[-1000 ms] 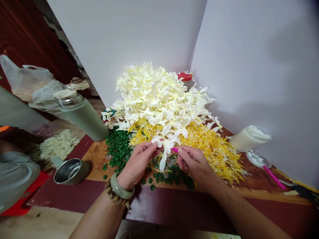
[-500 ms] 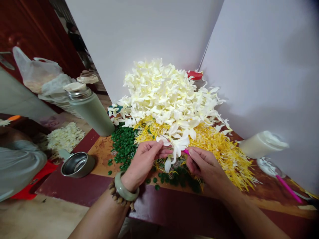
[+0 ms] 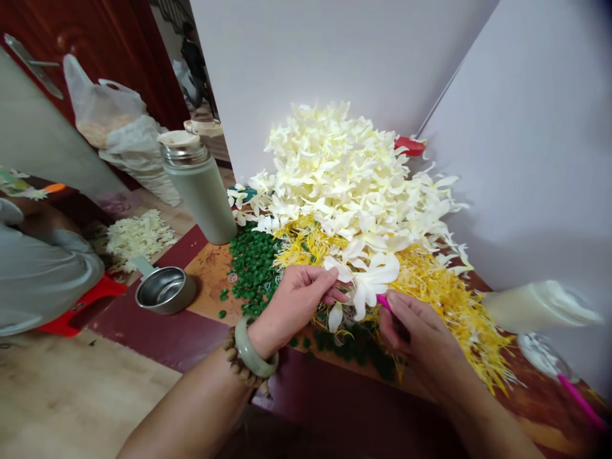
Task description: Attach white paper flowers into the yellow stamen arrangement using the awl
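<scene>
My left hand point(image 3: 306, 296) wears a pale green bangle and a bead bracelet. Its thumb and fingertips pinch a white artificial flower point(image 3: 375, 278) by its left side. My right hand point(image 3: 415, 325) is closed on a thin pink stick point(image 3: 382, 301), whose end reaches the flower's lower edge; most of it is hidden in my fingers. Behind both hands rises a heap of white flowers point(image 3: 335, 172). Yellow stamen-like strands point(image 3: 435, 296) lie in front of that heap, and small green plastic pieces point(image 3: 255, 261) are spread to the left.
A green thermos point(image 3: 201, 191) stands at the table's left, with a metal cup point(image 3: 166, 290) nearer me. A milky plastic container point(image 3: 535, 306) and a pink-handled tool point(image 3: 581, 401) lie at the right. At far left another person sits on a red stool point(image 3: 81, 309).
My view has swung left, so the table's things sit further right. The flower at my fingertips now faces me more broadly, its petals spread. Both hands keep their hold.
</scene>
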The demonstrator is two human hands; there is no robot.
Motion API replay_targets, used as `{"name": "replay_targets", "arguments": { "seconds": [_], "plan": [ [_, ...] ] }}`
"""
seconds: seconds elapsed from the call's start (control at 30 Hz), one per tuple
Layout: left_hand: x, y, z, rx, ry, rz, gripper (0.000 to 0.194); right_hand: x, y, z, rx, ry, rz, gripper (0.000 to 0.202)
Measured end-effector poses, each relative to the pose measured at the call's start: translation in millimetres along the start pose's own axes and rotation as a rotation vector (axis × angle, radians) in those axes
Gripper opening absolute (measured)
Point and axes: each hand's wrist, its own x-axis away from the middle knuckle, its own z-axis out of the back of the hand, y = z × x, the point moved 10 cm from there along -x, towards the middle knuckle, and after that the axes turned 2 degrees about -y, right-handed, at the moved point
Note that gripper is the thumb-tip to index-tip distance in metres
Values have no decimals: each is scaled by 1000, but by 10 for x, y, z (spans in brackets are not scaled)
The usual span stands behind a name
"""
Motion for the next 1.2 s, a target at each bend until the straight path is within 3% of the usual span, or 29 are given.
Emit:
{"name": "replay_targets", "arguments": {
  "seconds": [0.37,1.03,1.2],
  "plan": [
    [2,115,34,-59,27,-61,36,68,-78,-21,141,25,83,26],
    [1,79,-2,-141,9,-44,31,49,-47,3,248,-17,216,28],
    [19,22,-61,-84,-30,-12,22,70,-104,30,362,48,262,27]
  ]
}}
